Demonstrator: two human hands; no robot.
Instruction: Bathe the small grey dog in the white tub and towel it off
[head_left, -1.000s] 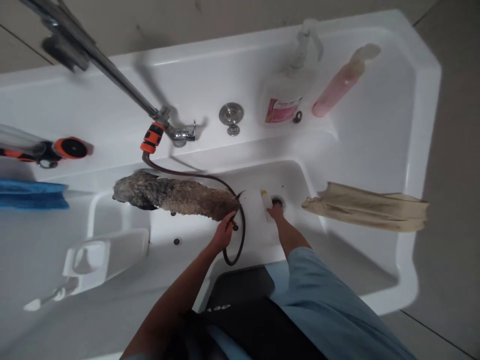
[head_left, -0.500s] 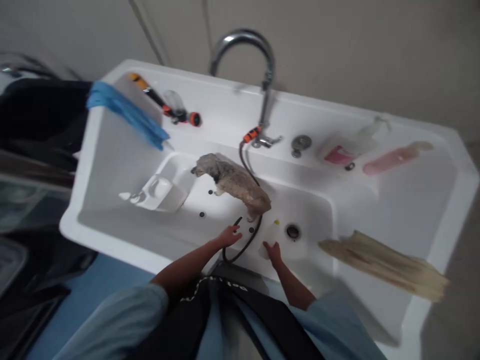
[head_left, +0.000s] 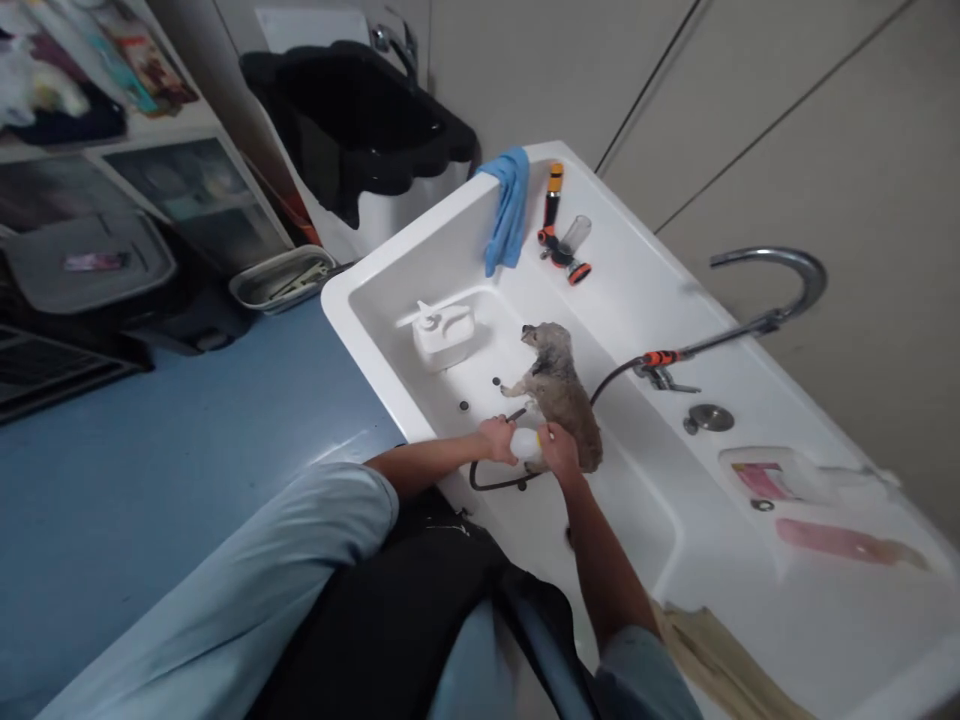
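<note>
A small wet dog [head_left: 562, 395] stands in the white tub [head_left: 637, 520], its head toward the upper left. Just in front of its side is a whitish plastic bottle [head_left: 526, 444] with a yellow tip, lying sideways between my hands. My left hand [head_left: 496, 440] is closed around the bottle's bottom end. The fingers of my right hand [head_left: 559, 450] are closed at its yellow-tip end, close against the dog. A dark hose [head_left: 499, 486] loops below the bottle, and its dark end pokes out beside my left hand; whether that hand also grips it is hidden.
A white jug [head_left: 444, 335] stands in the tub's left end. A blue cloth [head_left: 508, 210] hangs over the rim near a spray gun [head_left: 564, 250]. Along the back ledge are the curved faucet [head_left: 810, 280], a pink-labelled bottle [head_left: 772, 475] and a pink bottle [head_left: 832, 538]. A tan cloth [head_left: 720, 660] lies lower right.
My view has turned left. My right hand has brought the bottle over to my left hand, which now grips its other end. The dog has raised its head.
</note>
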